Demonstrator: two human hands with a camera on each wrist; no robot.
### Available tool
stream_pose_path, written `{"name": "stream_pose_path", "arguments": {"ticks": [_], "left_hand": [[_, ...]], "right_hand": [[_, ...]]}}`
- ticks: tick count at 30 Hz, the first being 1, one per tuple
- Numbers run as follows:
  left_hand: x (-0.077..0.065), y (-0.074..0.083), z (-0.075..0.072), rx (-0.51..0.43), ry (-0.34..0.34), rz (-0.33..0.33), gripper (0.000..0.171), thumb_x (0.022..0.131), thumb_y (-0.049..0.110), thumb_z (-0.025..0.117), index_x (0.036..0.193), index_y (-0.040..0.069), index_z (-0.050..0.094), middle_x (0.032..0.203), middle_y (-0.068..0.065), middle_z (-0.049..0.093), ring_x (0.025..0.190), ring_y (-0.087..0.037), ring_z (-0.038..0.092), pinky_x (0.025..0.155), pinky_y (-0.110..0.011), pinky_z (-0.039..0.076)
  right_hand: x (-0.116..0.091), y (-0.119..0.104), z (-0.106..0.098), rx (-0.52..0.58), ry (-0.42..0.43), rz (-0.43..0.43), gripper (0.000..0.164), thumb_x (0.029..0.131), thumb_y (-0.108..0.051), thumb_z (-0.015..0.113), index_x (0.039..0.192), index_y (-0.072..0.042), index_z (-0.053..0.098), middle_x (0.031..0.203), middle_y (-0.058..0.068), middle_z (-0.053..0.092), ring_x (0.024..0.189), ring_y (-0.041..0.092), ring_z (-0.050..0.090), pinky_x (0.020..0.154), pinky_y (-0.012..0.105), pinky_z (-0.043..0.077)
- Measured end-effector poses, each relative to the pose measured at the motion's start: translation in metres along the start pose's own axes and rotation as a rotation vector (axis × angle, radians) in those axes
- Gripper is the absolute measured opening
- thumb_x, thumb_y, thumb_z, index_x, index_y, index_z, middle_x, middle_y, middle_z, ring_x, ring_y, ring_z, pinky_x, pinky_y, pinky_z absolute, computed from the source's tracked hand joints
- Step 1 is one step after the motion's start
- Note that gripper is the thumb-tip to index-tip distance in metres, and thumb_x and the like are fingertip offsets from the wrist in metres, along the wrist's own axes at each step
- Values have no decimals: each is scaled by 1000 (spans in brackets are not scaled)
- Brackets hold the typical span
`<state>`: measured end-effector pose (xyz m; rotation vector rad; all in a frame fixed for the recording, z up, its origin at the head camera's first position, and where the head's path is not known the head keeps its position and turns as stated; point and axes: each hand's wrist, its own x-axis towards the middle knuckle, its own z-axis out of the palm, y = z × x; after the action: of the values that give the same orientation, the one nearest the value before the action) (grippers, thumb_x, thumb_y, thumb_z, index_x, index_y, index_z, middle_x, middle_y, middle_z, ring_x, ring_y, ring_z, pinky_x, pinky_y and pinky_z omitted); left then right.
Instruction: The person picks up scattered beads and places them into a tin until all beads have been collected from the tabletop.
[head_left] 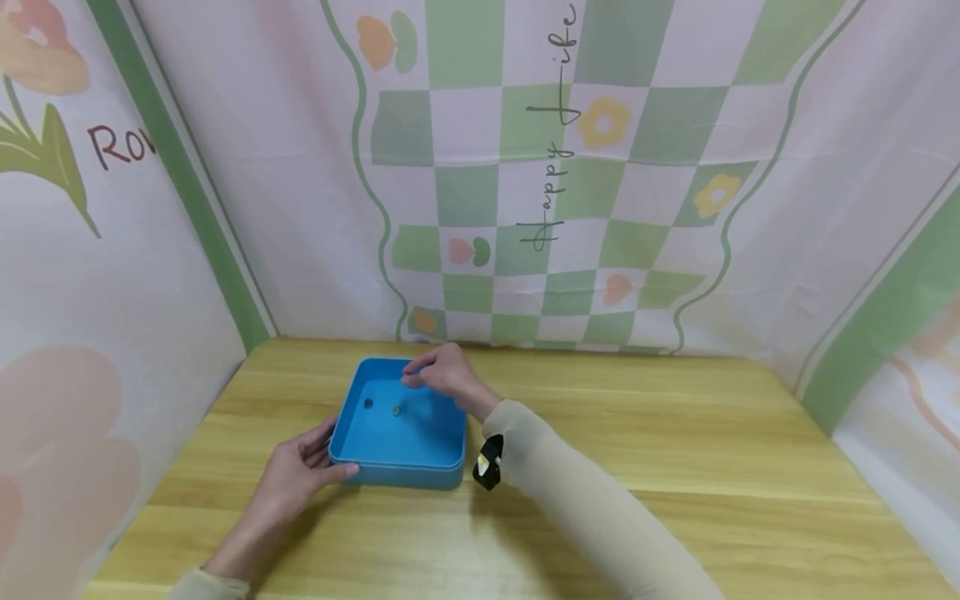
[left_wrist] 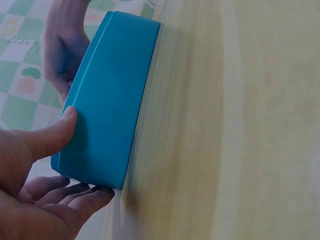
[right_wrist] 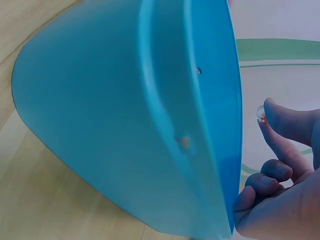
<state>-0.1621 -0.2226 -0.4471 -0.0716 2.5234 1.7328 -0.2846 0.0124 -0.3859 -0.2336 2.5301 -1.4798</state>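
A shallow, square blue box (head_left: pixel 397 476) sits on the table, its top uncovered. Inside lie a dark marble (head_left: pixel 368 403) and a yellowish-green marble (head_left: pixel 397 411). My left hand (head_left: pixel 296 471) grips the box's near left corner; in the left wrist view the thumb (left_wrist: pixel 52 140) presses the front wall while the fingers (left_wrist: pixel 90 202) reach around the side. Over the back right part of the box is my right hand (head_left: pixel 446 372). Between its thumb and index finger it pinches a clear glass marble (right_wrist: pixel 260 114) with an orange streak inside.
The wooden table (head_left: pixel 637 475) stretches out on both sides of the box. A patterned cloth (head_left: pixel 525 192) hangs behind the table's back edge, with more cloth at left and right. A small black item (head_left: pixel 489 462) is at my right wrist.
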Motion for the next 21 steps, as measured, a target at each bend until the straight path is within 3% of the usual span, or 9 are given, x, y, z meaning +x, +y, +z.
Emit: {"name": "stream_pose_path", "arguments": {"ticks": [8,16,21], "left_hand": [[-1,1,0,0,2,-2,90,88,17,89,160,-1,38,160,-28,40,141,-44,49,107,-45,51],[-1,1,-1,7,1,1,91,87,17,89,160,-1,38,159,-28,41,140,-44,49,107,-45,51],[-1,1,0,7,-2,0,91,87,19,89,160,-1,38,159,-29,40,140,-45,49,107,-46,51]], "right_hand": [[4,0,5,-11,13,7,8,92,-13,84,98,-8,85,110,5,77,122,31,64,111,51,50],[11,4,12,-29,28,67,7,93,-14,84,98,-10,85,118,7,75,128,32,60,114,53,47],[12,6,16,-30,33,60,6,93,-13,84,98,-10,85,128,9,71,130,34,58,113,53,47]]}}
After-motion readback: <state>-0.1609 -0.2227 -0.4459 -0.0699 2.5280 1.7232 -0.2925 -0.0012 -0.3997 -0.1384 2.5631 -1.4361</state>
